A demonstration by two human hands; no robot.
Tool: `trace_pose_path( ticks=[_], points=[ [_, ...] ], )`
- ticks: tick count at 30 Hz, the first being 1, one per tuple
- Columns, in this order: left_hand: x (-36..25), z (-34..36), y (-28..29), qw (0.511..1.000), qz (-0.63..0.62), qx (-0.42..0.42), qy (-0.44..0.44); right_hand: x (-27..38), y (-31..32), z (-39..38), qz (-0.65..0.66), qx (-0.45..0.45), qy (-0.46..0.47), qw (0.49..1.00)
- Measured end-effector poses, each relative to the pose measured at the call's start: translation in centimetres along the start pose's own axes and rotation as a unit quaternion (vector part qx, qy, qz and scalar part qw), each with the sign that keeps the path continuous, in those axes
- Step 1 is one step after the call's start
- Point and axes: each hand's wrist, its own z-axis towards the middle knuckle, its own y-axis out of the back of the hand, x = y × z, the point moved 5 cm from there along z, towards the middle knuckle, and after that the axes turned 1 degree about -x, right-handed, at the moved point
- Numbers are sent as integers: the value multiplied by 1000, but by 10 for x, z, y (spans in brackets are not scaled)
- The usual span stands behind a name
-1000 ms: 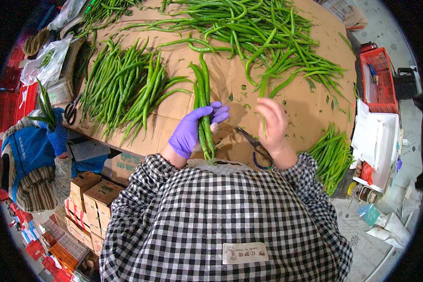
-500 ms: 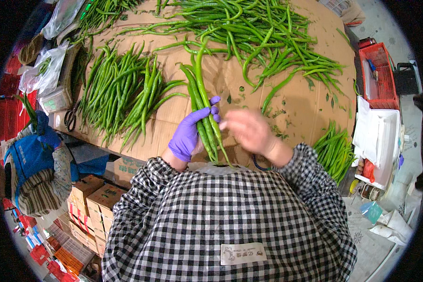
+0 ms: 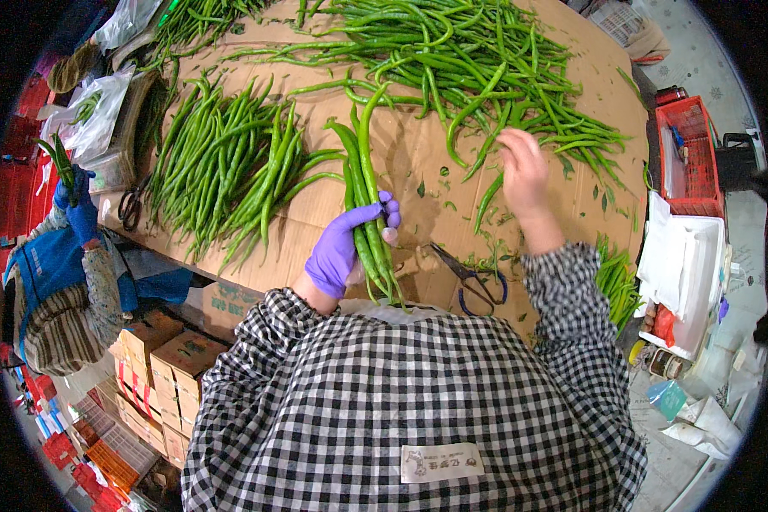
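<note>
While left hand (image 3: 343, 252) grips peppers (image 3: 369, 196) | white label (image 3: 440, 462), apparently sewn, on checked back

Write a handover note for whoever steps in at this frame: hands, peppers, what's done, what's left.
Left hand, in a purple glove, grips a small bunch of long green peppers, tips pointing away.
Right hand, bare and open, reaches onto the loose pepper heap at the far right of the cardboard.
Scissors lie on the cardboard, untouched.
Done: an aligned pile of peppers lies to the left.
Left: most of the loose heap is unsorted.
</note>
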Motion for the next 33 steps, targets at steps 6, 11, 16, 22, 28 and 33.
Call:
trace_pose_path(
  ticks=[6,11,16,22,28,33],
  points=[
    [13,3,-15,998,31,23,41,112,20,-53,79,125,155,977],
    [18,4,-10,994,101,6,37,148,-7,-73,195,187,252,929],
    [15,1,-12,997,67,37,16,135,-22,-55,242,222,279,903],
    [1,7,-8,999,-3,41,-28,111,-44,-16,193,268,352,876],
    [-9,4,-3,999,17,25,-35,-61,-58,128,-311,255,80,912],
    [-5,4,-4,999,36,2,-26,-107,-55,124,-345,292,108,885]
  ],
)
